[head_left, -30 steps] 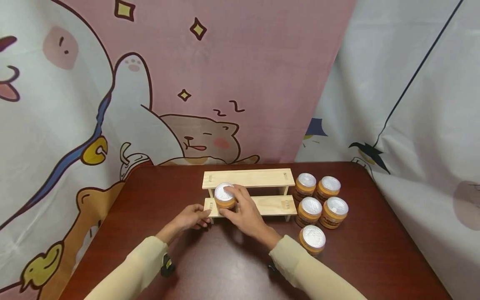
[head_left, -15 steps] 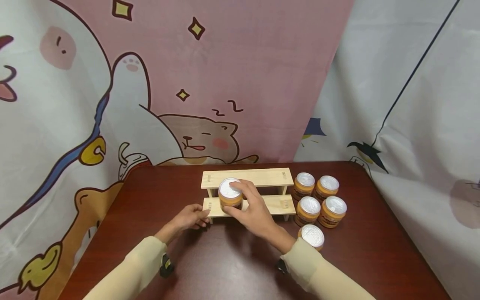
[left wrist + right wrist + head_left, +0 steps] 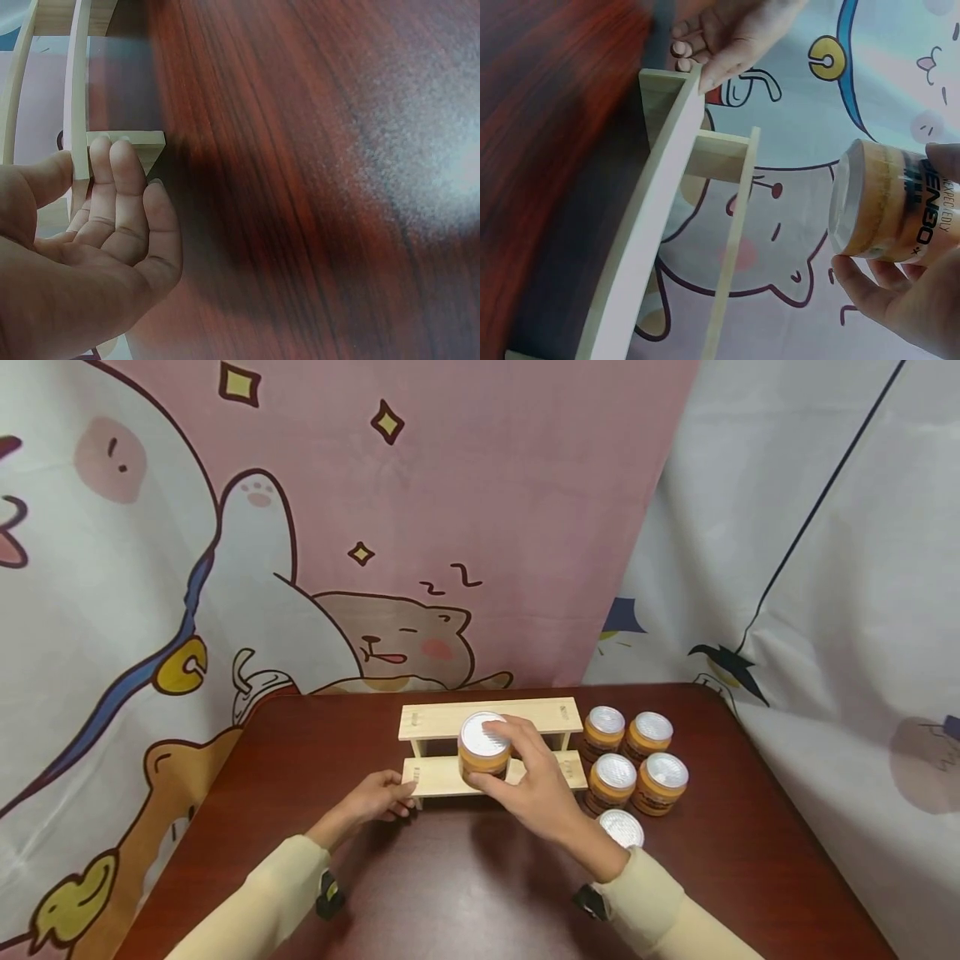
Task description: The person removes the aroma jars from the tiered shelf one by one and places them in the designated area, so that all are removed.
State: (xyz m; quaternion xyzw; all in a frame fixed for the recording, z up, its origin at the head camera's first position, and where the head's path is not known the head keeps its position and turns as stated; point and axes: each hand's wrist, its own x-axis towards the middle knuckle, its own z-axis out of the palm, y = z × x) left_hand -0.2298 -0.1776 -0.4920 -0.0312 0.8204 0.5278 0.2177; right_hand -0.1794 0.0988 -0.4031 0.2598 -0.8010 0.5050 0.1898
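A small jar (image 3: pixel 483 764) with a white lid and an orange-and-dark label is gripped by my right hand (image 3: pixel 536 789), thumb and fingers around its sides. In the right wrist view, the jar (image 3: pixel 885 202) hangs apart from the shelf, its bottom visible. A two-tier light wooden shelf (image 3: pixel 435 778) stands on the table. My left hand (image 3: pixel 378 795) holds the left end of the lower tier. The left wrist view shows that thumb against the board's (image 3: pixel 79 97) upper face, with fingers (image 3: pixel 127 176) curled beneath it beside a support leg.
Several similar jars (image 3: pixel 611 777) stand on the table right of the shelf, the nearest lid (image 3: pixel 621 829) partly behind the right forearm. The dark red table (image 3: pixel 315 735) meets a cartoon-printed cloth (image 3: pixel 525 527) at its back.
My right hand has carried the jar rightward and up from the lower tier's left end. My left hand keeps its hold on the shelf.
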